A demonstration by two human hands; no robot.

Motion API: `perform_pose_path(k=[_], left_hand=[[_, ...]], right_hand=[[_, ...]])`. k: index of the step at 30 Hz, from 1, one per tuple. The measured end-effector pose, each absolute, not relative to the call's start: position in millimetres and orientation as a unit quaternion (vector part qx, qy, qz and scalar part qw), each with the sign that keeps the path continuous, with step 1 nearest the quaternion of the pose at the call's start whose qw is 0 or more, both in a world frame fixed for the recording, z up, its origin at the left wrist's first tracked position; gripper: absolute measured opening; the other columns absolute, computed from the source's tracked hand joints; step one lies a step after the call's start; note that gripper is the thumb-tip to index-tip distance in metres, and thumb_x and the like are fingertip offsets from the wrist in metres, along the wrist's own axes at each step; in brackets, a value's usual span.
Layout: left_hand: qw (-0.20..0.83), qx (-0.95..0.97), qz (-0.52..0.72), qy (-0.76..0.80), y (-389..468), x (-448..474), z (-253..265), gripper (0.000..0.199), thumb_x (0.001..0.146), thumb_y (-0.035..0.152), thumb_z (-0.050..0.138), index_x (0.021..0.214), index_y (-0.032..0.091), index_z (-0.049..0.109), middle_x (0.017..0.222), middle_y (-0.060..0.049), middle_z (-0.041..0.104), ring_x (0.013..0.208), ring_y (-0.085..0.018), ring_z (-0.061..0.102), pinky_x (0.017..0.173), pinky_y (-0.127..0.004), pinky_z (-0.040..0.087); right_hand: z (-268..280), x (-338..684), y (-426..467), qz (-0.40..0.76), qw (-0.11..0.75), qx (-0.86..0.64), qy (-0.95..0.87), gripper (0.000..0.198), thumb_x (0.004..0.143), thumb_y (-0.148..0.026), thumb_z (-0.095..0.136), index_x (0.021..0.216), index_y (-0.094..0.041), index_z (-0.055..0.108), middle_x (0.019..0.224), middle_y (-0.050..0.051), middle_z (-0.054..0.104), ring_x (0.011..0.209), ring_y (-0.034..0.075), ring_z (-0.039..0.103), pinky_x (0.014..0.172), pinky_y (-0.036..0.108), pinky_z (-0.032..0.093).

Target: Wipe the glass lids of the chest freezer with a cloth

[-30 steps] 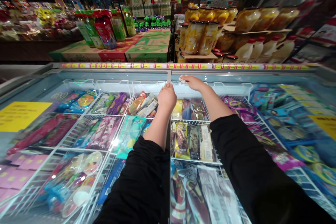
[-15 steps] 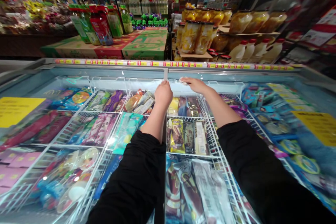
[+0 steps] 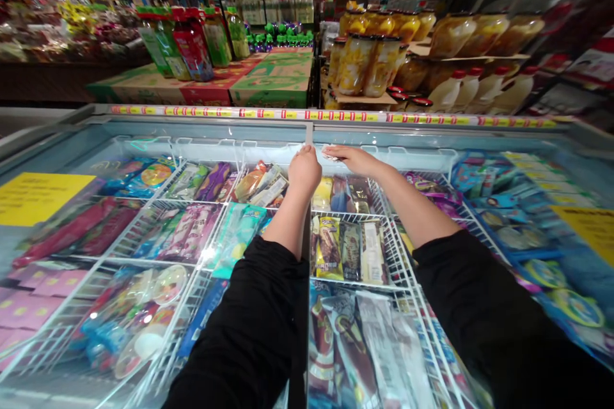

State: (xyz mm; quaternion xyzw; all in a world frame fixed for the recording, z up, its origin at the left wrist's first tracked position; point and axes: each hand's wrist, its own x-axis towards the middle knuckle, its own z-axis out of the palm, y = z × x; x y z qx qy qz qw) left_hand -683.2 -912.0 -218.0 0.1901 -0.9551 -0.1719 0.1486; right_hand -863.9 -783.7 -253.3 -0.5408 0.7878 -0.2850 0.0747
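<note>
My left hand is closed around the upper part of the freezer's middle bar, near the back edge. Just to its right, my right hand reaches across the glass top with its fingers pointing left. Under those fingertips a crumpled white cloth, perhaps a tissue, is pressed down; most of it is covered. Below both arms, wrapped ice creams lie in white wire baskets inside the chest freezer.
Price labels run along the freezer's back rim. Yellow signs lie at the left and right sides. Behind stand bottles on cartons, and stacked jars of fruit. Boxed and bagged goods fill the outer baskets.
My right hand has slid the white cloth left, closer to my left hand. My left hand keeps its hold on the bar. The whole view has shifted slightly.
</note>
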Motion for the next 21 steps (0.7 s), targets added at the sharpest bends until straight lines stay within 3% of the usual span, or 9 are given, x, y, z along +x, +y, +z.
perform_pose_path(k=[11,18,21], left_hand=[[0.142,0.193,-0.169,-0.956,-911.0,-685.2,-219.4,0.051,0.099,0.000,0.038,0.142,0.012,0.062,0.160,-0.014,0.056,0.154,-0.022,0.047,0.125,-0.035,0.040],[0.149,0.172,-0.153,-0.961,-912.5,-680.0,-216.5,0.048,0.101,0.000,0.036,0.137,0.013,0.065,0.158,-0.015,0.058,0.153,-0.022,0.047,0.125,-0.035,0.039],[0.117,0.161,-0.137,-0.970,-910.8,-669.9,-213.1,0.050,0.101,0.001,0.038,0.145,0.011,0.059,0.162,-0.016,0.053,0.155,-0.022,0.045,0.127,-0.036,0.035]], right_hand=[[-257.7,-875.0,-815.9,-0.268,0.029,-0.489,0.830,0.071,0.086,0.005,0.045,0.141,-0.031,0.071,0.155,-0.005,0.060,0.153,0.022,0.048,0.132,0.045,0.030],[-259.0,-851.4,-765.9,-0.281,0.037,-0.522,0.804,0.066,0.087,-0.002,0.050,0.141,-0.036,0.071,0.156,-0.005,0.060,0.153,0.021,0.049,0.131,0.046,0.033],[-253.1,-859.9,-755.7,-0.258,0.024,-0.470,0.844,0.067,0.086,0.001,0.050,0.140,-0.033,0.071,0.156,-0.002,0.059,0.152,0.023,0.050,0.129,0.047,0.036]])
